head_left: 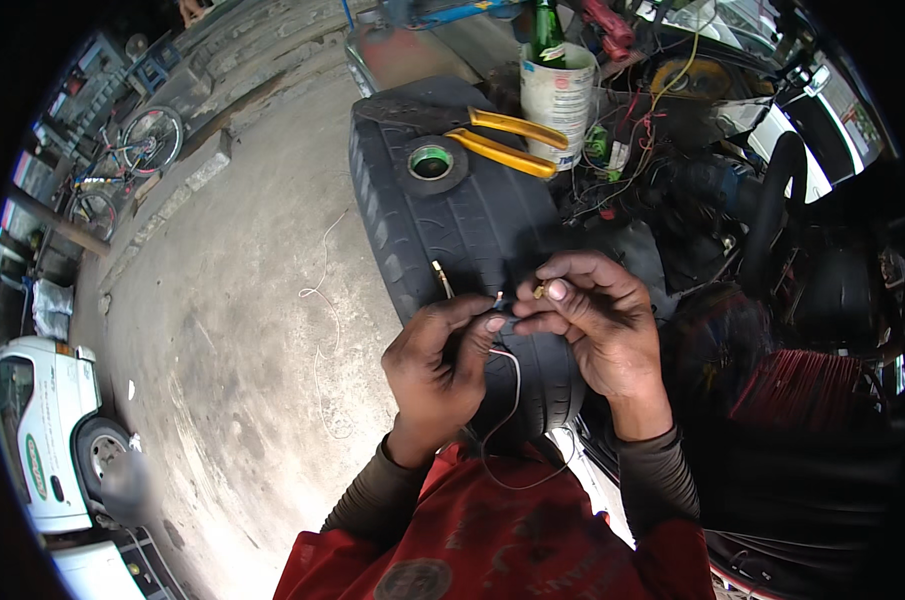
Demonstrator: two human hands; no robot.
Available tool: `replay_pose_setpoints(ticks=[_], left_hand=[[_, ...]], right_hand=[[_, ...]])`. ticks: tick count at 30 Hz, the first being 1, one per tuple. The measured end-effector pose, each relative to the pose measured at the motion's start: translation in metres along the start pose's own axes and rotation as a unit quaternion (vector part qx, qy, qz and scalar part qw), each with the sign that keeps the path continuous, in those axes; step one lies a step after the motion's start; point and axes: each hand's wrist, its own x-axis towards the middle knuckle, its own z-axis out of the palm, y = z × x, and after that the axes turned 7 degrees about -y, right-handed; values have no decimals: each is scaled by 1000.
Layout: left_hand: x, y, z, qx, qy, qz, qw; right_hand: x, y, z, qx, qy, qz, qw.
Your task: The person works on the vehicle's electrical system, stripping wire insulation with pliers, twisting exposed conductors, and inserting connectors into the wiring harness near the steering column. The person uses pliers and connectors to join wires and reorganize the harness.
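My left hand [438, 358] pinches a thin wire [517, 378] between thumb and forefinger. Its stripped end pokes up past the fingertips, and the rest loops down toward my lap. Close beside it, my right hand [606, 335] is closed on a small brass terminal [541, 292], held by thumb and fingertips. The wire end and the terminal appear apart. Both hands are over a black tire [397, 225]. Another lead with a brass-coloured tip [439, 271] sticks up beside my left fingers. Yellow-handled pliers [513, 128] and a roll of black tape [455, 172] lie on the tire farther off.
A white bucket [558, 105] holding a green bottle [547, 35] stands beyond the tire. Tangled wires and an engine bay fill the right side. A loose thin wire [324, 290] lies on the concrete floor [242, 330]. A bicycle [150, 142] and white truck [62, 430] are at left.
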Motion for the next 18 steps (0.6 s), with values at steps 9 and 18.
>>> replay_pose_setpoints(ticks=[9, 18], left_hand=[[7, 8, -1, 14, -7, 10, 1000], [13, 8, -3, 48, -18, 81, 995]], right_hand=[[-3, -15, -1, -320, -65, -22, 945], [13, -38, -1, -327, -95, 43, 939]])
